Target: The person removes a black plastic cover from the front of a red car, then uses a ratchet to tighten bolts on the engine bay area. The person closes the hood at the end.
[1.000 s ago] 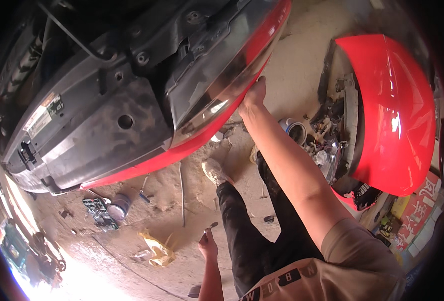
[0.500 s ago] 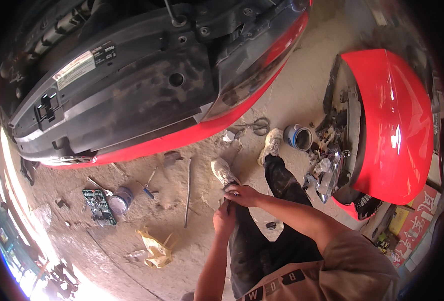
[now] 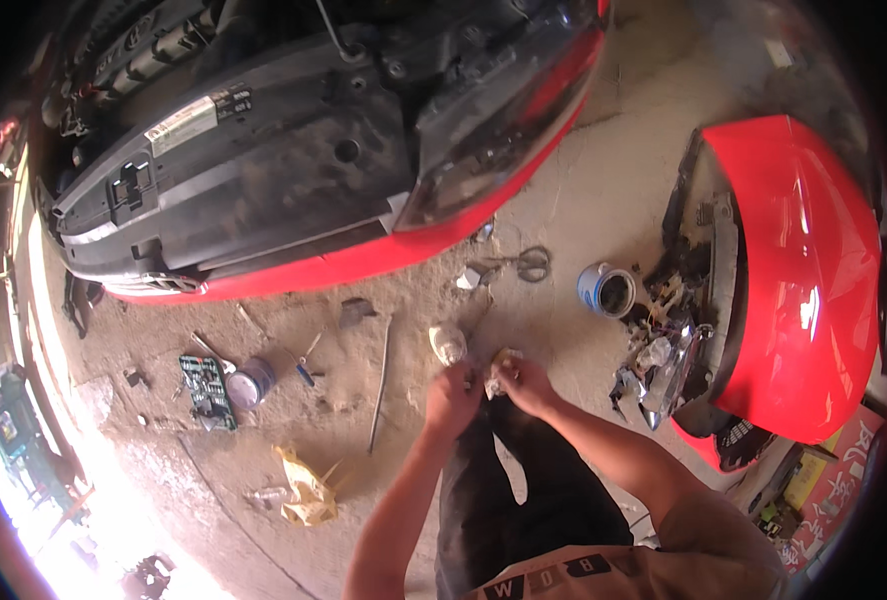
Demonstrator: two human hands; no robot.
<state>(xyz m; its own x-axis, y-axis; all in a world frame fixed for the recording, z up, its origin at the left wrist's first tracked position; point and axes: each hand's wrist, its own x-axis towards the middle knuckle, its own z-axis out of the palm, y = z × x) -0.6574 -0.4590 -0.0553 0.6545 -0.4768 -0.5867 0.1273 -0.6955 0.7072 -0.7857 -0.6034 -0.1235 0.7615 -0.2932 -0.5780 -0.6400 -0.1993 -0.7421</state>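
My left hand (image 3: 452, 402) is closed in front of my legs, above my left shoe (image 3: 447, 343). Just to its right, a small gap away, my right hand (image 3: 519, 387) is also closed, over my other shoe. Whatever the fingers hold, if anything, is too small or hidden to name. Beyond both hands lies the front of a car with a red bumper (image 3: 333, 265) and a black plastic cover (image 3: 293, 170) under the raised hood.
A loose red bumper (image 3: 798, 290) stands at right, beside broken parts (image 3: 663, 345) and a blue-white can (image 3: 605, 291). Scissors (image 3: 533, 263), a metal rod (image 3: 380, 385), a screwdriver (image 3: 305, 374), a green tool set (image 3: 206, 392), another can (image 3: 251, 383) and a yellow bag (image 3: 306, 488) lie about the floor.
My hands, together before, have come apart, the right one moving right and the left one slightly up. My feet have shifted, the right one nearer. The view has moved a little.
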